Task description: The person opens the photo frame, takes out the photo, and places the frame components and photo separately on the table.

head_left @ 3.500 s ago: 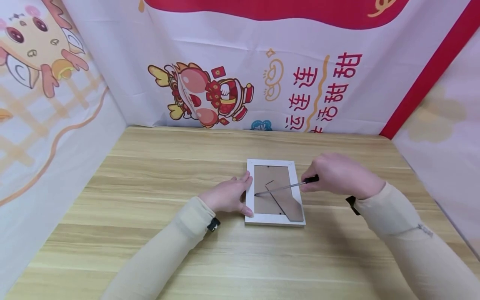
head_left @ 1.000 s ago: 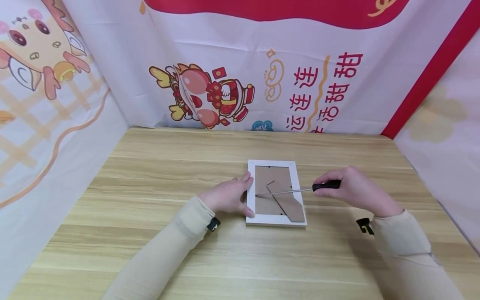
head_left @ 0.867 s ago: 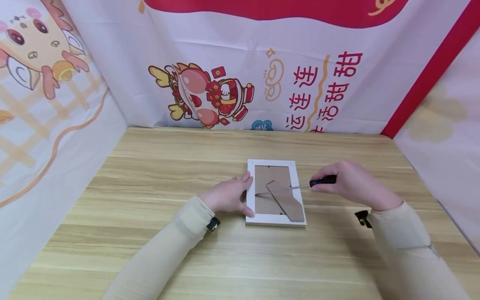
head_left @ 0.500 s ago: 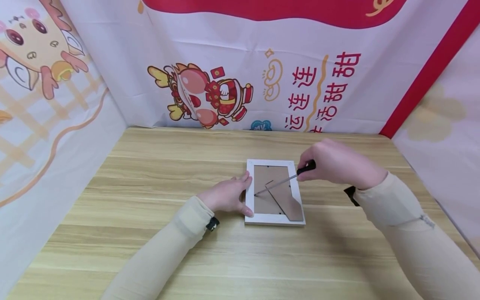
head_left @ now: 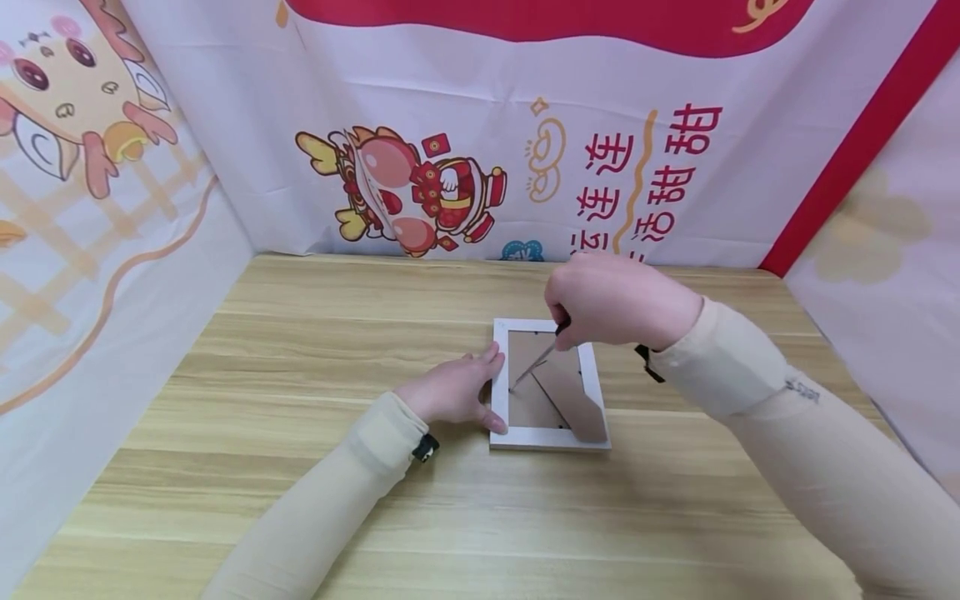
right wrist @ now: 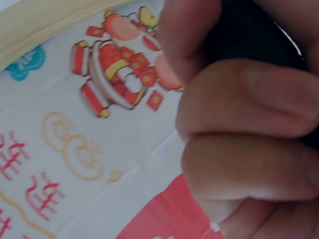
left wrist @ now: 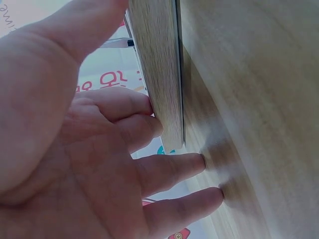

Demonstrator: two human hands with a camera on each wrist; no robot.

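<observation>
A white-bordered picture frame lies face down on the table, its brown backing board and folded stand flap showing. My left hand steadies the frame's left border, thumb near the close corner. In the left wrist view, two fingertips of that hand touch the frame's side, and the other two reach to the tabletop. My right hand grips a screwdriver tilted over the board, its tip at a small dark tab on the left inner edge. Curled fingers wrap the black handle in the right wrist view.
The wood-grain table spreads around the frame. A printed white and red cloth hangs behind it, and more printed cloth covers the left side.
My right hand has moved left and toward the back, swinging the screwdriver handle up from a low slant to a steeper one. The tip stays at the same tab. Left hand and frame hold still.
</observation>
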